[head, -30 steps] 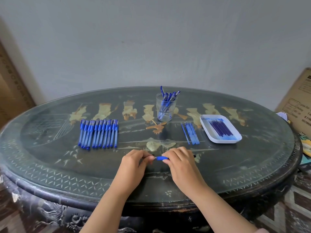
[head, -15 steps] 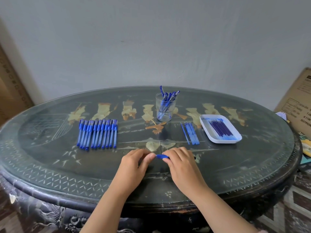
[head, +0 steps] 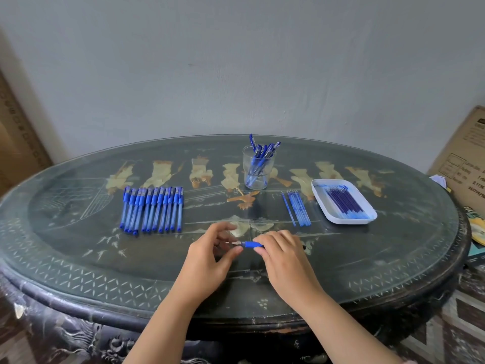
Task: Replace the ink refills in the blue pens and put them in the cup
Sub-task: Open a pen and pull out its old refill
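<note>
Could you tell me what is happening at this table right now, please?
A person is working on one blue pen over the table. Their right hand grips it, its tip pointing at the left hand; whether those fingers pinch the tip cannot be told. A row of blue pens lies to the left, several pens stand in the clear cup at the back, and loose refills lie beside a white tray holding more.
</note>
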A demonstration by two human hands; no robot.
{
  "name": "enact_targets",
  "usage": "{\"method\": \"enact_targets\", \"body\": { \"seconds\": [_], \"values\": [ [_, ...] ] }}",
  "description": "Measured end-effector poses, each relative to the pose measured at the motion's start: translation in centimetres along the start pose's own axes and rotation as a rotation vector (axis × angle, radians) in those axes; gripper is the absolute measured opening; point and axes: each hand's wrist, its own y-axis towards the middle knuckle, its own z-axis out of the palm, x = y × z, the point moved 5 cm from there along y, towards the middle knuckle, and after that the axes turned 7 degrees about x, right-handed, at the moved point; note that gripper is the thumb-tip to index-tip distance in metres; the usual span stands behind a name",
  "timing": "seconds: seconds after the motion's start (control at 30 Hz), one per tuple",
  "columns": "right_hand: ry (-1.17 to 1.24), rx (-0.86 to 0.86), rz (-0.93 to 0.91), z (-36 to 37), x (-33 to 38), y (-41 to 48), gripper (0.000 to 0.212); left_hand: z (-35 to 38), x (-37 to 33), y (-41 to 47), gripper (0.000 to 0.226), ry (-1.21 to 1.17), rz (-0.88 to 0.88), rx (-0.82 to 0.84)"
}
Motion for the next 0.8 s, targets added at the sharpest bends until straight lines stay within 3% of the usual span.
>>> {"method": "enact_targets", "body": {
  "seconds": [0.13, 0.27, 0.4, 0.57, 0.8],
  "values": [
    [-0.01, 0.006, -0.009, 0.0, 0.1, 0.0, 0.023, -0.2, -0.2, 0.1, 0.002, 0.038, -0.015, -0.017],
    [-0.014, -0.001, -0.005, 0.0, 0.0, 0.0, 0.02, -0.2, -0.4, -0.1, 0.025, -0.082, -0.071, -0.005],
    [-0.003, 0.008, -0.011, 0.1, 0.0, 0.0, 0.019, -0.3, 0.2, 0.1, 0.002, -0.009, -0.051, -0.004],
    [0.012, 0.009, -0.003, 0.0, 0.0, 0.0, 0.02, -0.3, 0.2, 0.1, 0.025, -0.011, -0.114, -0.027],
    [0.011, -0.02, 0.017, -0.3, 0.0, 0.0, 0.022, -1.2, 0.4, -0.2, 0.011, -0.082, -0.21, -0.159]
  ]
}}
